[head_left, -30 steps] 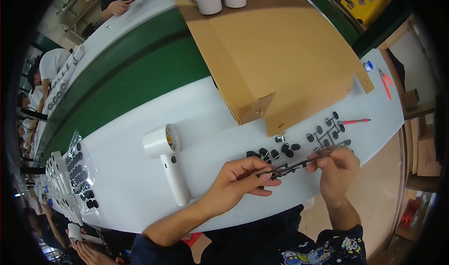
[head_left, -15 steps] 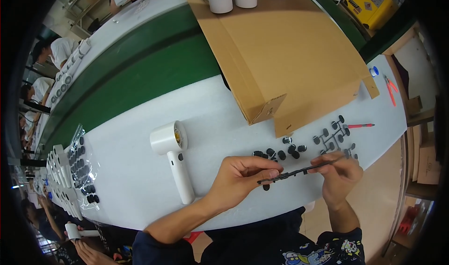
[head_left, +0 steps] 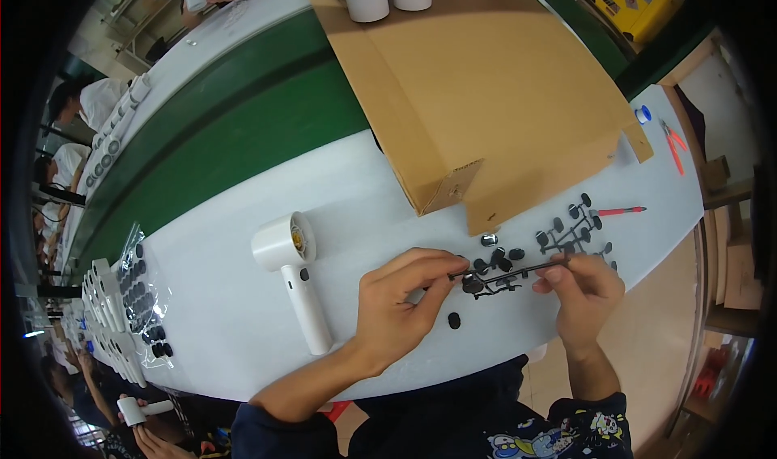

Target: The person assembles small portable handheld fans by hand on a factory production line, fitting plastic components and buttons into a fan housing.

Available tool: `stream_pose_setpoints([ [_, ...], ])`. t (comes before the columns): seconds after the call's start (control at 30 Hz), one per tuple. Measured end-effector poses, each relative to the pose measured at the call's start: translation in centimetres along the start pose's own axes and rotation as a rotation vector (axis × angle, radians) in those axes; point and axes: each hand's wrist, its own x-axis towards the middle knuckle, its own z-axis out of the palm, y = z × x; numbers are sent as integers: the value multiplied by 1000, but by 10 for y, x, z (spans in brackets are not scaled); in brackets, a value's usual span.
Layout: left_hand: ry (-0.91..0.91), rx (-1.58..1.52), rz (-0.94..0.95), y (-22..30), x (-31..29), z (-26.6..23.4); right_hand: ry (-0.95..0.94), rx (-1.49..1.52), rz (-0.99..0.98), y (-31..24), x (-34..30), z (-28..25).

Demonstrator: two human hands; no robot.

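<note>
Between my two hands I hold a black plastic sprue (head_left: 511, 276), a thin runner with small branches and an oval piece near its left end. My left hand (head_left: 396, 305) pinches that left end between thumb and fingers. The right end is gripped by my right hand (head_left: 589, 293). Under and behind it lie several loose black oval caps (head_left: 500, 258), and one separate cap (head_left: 454, 320) sits nearer me. Another black sprue (head_left: 576, 231) with ovals attached lies on the table behind my right hand. To the left rests a white hair dryer (head_left: 309, 309), its round head pointing away.
A large cardboard box (head_left: 494, 95) stands at the back, white round housings (head_left: 368, 2) on top. At right are a red pen-like tool (head_left: 622, 211) and red-handled pliers (head_left: 673, 147). A clear bag of black caps (head_left: 142, 289) and white handles (head_left: 109, 305) lie at left. Co-workers sit further left.
The sprue has turned in my hands, so its branches and an oval piece now face up. My left hand has shifted slightly left and up. The view has moved a little.
</note>
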Motion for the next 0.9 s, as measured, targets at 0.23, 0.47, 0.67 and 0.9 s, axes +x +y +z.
stream_pose_setpoints([
  [0.23, -148, -367, -289, -2, -1, 7, 32, 59, 51, -1, -1, -3],
  [0.47, -215, -345, -353, -3, 3, 2, -65, -81, -262, 14, 0, -6],
  [0.67, -180, -495, -427, -7, 4, -1, -282, -172, -432, 5, 20, -3],
  [0.9, -216, -160, -267, 3, 5, -4, -376, -173, -329, 6, 22, -3],
])
